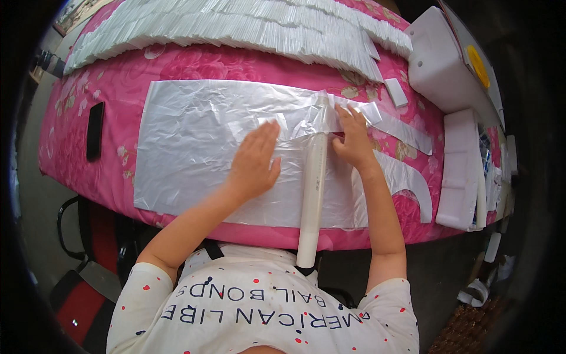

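Observation:
A large sheet of shiny, translucent plastic film lies spread on the table. Across it runs a long white tube, its near end sticking out past the table edge towards me. Some film lies over the far end of the tube. My left hand is flat over the sheet, left of the tube, with fingers stretched and nothing held; whether it touches the film I cannot tell. To the tube's right, my right hand has its fingers extended against a creased strip of film. Its thumb stands apart from the fingers.
Several overlapping rows of folded white packets line the far side of the pink flowered tablecloth. A black phone lies at the left. White foam boxes stand at the right. Red and black chairs are at lower left.

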`<action>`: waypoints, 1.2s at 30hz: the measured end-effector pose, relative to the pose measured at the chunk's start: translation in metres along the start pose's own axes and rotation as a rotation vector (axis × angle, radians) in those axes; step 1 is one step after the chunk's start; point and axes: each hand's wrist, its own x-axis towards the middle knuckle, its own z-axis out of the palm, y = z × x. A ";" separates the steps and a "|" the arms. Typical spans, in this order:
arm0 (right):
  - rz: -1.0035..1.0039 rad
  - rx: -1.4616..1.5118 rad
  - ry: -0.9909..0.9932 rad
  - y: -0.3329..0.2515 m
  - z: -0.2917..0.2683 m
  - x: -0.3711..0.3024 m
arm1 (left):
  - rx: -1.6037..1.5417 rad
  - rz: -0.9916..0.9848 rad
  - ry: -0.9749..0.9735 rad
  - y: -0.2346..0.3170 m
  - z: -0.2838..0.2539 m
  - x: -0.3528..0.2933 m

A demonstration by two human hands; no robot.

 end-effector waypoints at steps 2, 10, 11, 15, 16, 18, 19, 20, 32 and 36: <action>0.000 0.024 -0.033 0.002 0.004 0.002 | 0.077 -0.042 0.010 -0.009 -0.001 0.003; 0.822 1.072 0.683 0.136 -0.006 -0.011 | 0.006 0.062 0.001 -0.007 -0.036 -0.018; 0.996 1.324 0.862 0.157 -0.025 -0.017 | -0.112 0.034 -0.102 -0.006 -0.054 -0.038; 1.032 1.046 0.901 0.165 -0.083 -0.067 | -1.018 -1.099 -0.366 -0.010 -0.125 -0.217; 0.999 0.945 0.884 0.153 -0.092 -0.077 | -1.194 -1.391 -0.046 0.007 -0.138 -0.265; 0.969 0.805 0.850 0.138 -0.101 -0.100 | -0.954 -1.730 0.197 0.023 -0.147 -0.376; 0.976 0.769 0.833 0.136 -0.102 -0.114 | -0.833 -1.880 0.250 0.031 -0.150 -0.414; 0.991 0.729 0.779 0.131 -0.101 -0.123 | -0.763 -2.014 0.292 0.043 -0.150 -0.455; 0.895 0.656 0.521 0.085 -0.085 -0.109 | -0.740 -2.306 0.098 0.093 -0.083 -0.553; 0.856 0.650 0.457 0.075 -0.071 -0.103 | -0.735 -2.262 0.018 0.085 -0.083 -0.547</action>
